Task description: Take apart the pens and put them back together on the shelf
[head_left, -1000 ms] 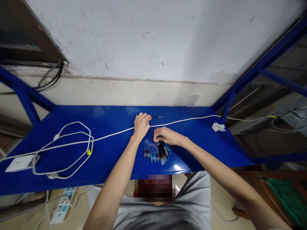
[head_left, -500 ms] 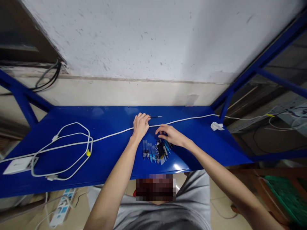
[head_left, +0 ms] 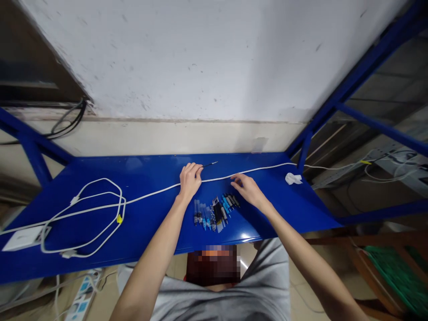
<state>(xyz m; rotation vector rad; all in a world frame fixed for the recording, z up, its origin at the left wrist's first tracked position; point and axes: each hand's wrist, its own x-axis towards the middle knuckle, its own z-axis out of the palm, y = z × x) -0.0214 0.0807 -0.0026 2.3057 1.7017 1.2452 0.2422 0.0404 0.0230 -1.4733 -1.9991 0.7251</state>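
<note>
My left hand point(head_left: 190, 178) is closed on a thin dark pen refill point(head_left: 210, 164), whose pale tip points to the right, above the far half of the blue table point(head_left: 150, 227). My right hand point(head_left: 248, 187) hovers to the right with fingers loosely curled and apart, nothing visible in them. Below and between the hands lie pen parts: clear pen barrels point(head_left: 201, 213) at the left, several refills point(head_left: 218, 211) in the middle, and blue and grey pen pieces point(head_left: 229, 203) at the right, nearest my right hand.
A white cable point(head_left: 154, 191) crosses the table behind the pen parts and loops at the left, near a white box point(head_left: 23, 237). Crumpled tissue point(head_left: 293, 179) lies at the right. Blue frame posts point(head_left: 305, 151) and the wall point(head_left: 187, 133) bound the table.
My right hand has moved off the pen parts, slightly right, uncovering the blue and grey pieces. My left hand keeps the refill, now tilted up more. The whole view has shifted a little.
</note>
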